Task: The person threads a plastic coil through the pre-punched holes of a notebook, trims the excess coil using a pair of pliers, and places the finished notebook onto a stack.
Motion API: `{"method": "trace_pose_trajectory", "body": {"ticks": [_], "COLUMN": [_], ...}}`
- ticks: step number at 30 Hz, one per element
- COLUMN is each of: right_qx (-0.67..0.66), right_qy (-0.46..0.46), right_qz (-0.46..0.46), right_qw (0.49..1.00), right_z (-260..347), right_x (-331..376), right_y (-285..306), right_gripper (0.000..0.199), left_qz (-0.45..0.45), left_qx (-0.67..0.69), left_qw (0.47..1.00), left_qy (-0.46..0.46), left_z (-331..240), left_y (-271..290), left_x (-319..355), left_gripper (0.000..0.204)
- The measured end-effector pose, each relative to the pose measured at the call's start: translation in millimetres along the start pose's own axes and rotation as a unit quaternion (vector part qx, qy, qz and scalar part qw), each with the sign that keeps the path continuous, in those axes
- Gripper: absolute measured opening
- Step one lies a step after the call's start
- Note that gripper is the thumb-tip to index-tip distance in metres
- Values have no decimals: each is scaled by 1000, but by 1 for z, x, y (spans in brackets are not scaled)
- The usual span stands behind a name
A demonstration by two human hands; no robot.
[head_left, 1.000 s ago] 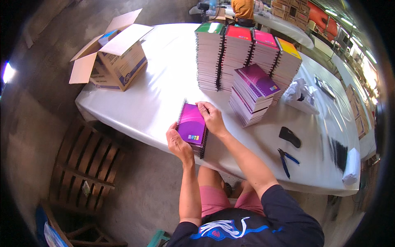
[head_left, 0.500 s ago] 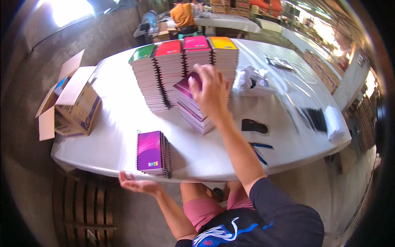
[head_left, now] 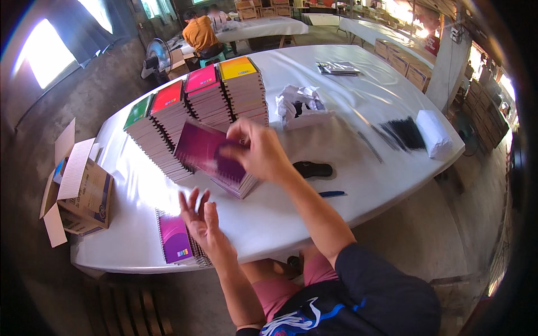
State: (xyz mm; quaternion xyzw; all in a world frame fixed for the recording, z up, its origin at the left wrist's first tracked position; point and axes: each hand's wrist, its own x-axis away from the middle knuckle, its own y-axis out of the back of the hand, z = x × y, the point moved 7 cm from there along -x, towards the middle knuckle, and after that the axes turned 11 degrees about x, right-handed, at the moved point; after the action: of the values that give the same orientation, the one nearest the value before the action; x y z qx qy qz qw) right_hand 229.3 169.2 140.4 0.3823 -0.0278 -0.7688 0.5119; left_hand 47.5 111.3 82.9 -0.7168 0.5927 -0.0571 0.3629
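My right hand (head_left: 259, 152) grips a purple spiral notebook (head_left: 203, 149) and tilts it up off a low stack of purple notebooks (head_left: 240, 183) near the middle of the white table (head_left: 347, 179). My left hand (head_left: 199, 218) hovers open, palm up, just above the table's near edge, holding nothing. Beside it to the left lies a small pile of purple notebooks (head_left: 175, 244) with the spiral on the right side. Behind the right hand stand tall notebook stacks with green (head_left: 140, 112), red (head_left: 167, 96), pink (head_left: 200, 78) and yellow (head_left: 237, 67) covers.
An open cardboard box (head_left: 84, 193) sits at the table's left end. A crumpled white bag (head_left: 302, 103), a black tool (head_left: 314, 168), a blue pen (head_left: 332, 194), black spiral wires (head_left: 402, 132) and a white packet (head_left: 435, 133) lie to the right. People sit at far tables.
My right hand left the pile at the table's edge, reached to the purple stack and lifted its top notebook. My left hand let go of the edge pile and opened.
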Motion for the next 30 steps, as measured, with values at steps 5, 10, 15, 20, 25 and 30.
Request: {"method": "trace_pose_trajectory", "body": {"ticks": [5, 10, 15, 20, 25, 30], "right_qx": [-94, 383, 547, 504, 316, 21], "right_qy": [-35, -71, -354, -236, -18, -54], "right_qz": [129, -104, 7, 45, 21, 201], "right_qw": [986, 915, 759, 830, 948, 978], "right_z": [-17, -190, -317, -356, -209, -95], "right_x": [93, 91, 108, 110, 113, 151], "right_y": [9, 146, 225, 210, 116, 41], "right_gripper": [38, 50, 52, 35, 24, 22], "left_qz": [55, 299, 402, 323, 209, 181], "left_qx": [44, -527, -708, -662, -632, -630], "left_qw": [993, 789, 580, 671, 728, 736], "left_qy": [98, -102, 26, -83, -168, -170], "left_z": [39, 18, 91, 81, 89, 89], "left_y": [-1, -21, 8, 8, 23, 20], "left_x": [17, 32, 60, 77, 82, 81], "left_gripper": [22, 22, 16, 49, 54, 49]}}
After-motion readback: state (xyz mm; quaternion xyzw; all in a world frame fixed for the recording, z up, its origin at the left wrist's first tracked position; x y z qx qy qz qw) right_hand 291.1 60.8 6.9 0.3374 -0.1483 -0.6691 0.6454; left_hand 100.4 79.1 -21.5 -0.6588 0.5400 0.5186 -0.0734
